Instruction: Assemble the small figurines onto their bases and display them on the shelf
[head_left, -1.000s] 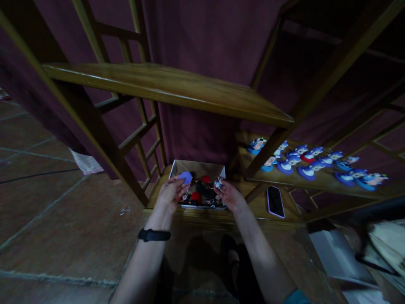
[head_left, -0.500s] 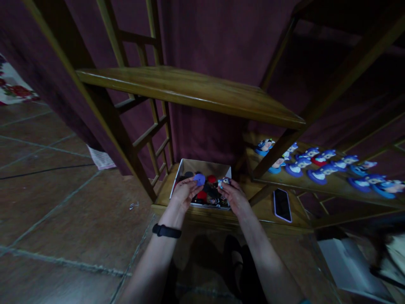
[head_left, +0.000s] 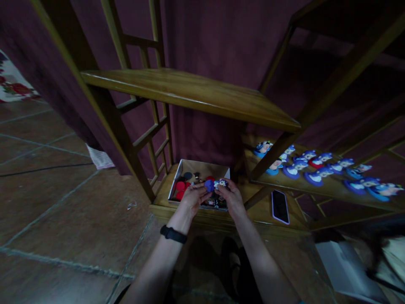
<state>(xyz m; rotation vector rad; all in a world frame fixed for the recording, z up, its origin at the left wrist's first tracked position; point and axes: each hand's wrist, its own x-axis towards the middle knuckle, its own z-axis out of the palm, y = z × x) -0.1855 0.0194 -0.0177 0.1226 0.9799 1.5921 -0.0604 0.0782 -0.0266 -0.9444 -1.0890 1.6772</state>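
Between the fingertips of my left hand (head_left: 193,200) is a round purple base (head_left: 209,185), closed on at its edge. My right hand (head_left: 232,196) grips a small purple-and-white figurine (head_left: 220,184), lying sideways with its lower end against or very near the base. Whether the two parts are joined I cannot tell. Both hands are over an open white cardboard box (head_left: 173,185) on the low wooden shelf. Inside it lie red discs (head_left: 180,190), a dark disc (head_left: 187,175) and several small dark pieces, partly hidden by my hands.
On the raised shelf at right stand several figurines (head_left: 296,167) on purple, blue and red bases. A phone (head_left: 280,207) lies on the low shelf. Above the box juts a wooden shelf board (head_left: 190,90). At lower right a pale box (head_left: 344,266) rests on the floor.
My left hand has moved right, bringing the purple base up against the figurine. The figurine has turned sideways in my right hand. More red discs in the box now show.
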